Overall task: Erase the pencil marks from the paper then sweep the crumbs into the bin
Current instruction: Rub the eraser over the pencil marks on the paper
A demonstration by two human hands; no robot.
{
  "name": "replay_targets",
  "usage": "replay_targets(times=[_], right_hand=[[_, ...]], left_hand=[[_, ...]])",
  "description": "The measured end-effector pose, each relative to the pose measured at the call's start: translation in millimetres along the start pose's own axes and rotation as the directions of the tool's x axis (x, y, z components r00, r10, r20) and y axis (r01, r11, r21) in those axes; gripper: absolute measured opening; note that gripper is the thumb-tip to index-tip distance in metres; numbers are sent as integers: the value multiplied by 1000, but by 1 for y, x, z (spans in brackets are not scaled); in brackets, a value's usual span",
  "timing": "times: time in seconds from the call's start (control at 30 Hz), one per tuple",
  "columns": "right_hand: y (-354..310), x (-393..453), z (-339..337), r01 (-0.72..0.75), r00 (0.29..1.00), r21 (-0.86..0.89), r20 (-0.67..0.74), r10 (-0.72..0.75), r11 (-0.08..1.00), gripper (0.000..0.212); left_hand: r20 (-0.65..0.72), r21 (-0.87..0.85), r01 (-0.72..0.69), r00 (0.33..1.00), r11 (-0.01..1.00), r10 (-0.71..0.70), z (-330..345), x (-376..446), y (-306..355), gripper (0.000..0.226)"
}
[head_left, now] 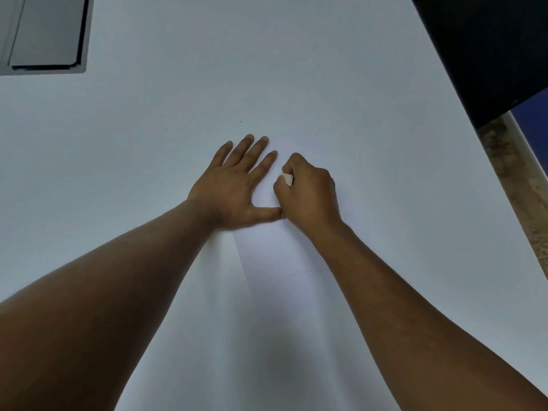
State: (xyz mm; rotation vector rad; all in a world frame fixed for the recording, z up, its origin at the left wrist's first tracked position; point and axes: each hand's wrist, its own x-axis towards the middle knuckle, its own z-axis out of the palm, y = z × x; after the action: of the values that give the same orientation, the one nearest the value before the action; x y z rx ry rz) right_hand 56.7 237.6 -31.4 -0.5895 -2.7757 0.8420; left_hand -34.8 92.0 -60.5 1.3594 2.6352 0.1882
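A white sheet of paper [275, 262] lies on the white table, hard to tell from it, with a faint pencil line near its lower part. My left hand [237, 185] presses flat on the paper's left side, fingers spread, its thumb reaching toward my right hand. My right hand [308, 191] is closed around a small white eraser [287, 178], which it holds down on the paper just right of my left fingers. No crumbs or bin can be made out.
The white table [148, 143] fills most of the view. A grey recessed panel [44, 34] sits at the far left corner. A black object [489, 48] stands at the far right, beyond the table's right edge, with speckled floor [516, 179] below it.
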Motion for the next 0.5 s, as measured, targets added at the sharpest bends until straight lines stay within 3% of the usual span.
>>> replay_targets(times=[0.17,0.33,0.5], right_hand=[[23,-8,-20,-18,999,-155,-31,13,988,7],[46,-10,-37,-122,992,-28,-44,120,992,10],[25,-8,-24,46,998,-2,40,-46,999,6]], left_hand=[[37,-3,9,999,1000,-9,-2,0,-1,114],[33,2,16,999,1000,-16,-3,0,0,114],[26,11,5,1000,1000,-5,-2,0,-1,114]])
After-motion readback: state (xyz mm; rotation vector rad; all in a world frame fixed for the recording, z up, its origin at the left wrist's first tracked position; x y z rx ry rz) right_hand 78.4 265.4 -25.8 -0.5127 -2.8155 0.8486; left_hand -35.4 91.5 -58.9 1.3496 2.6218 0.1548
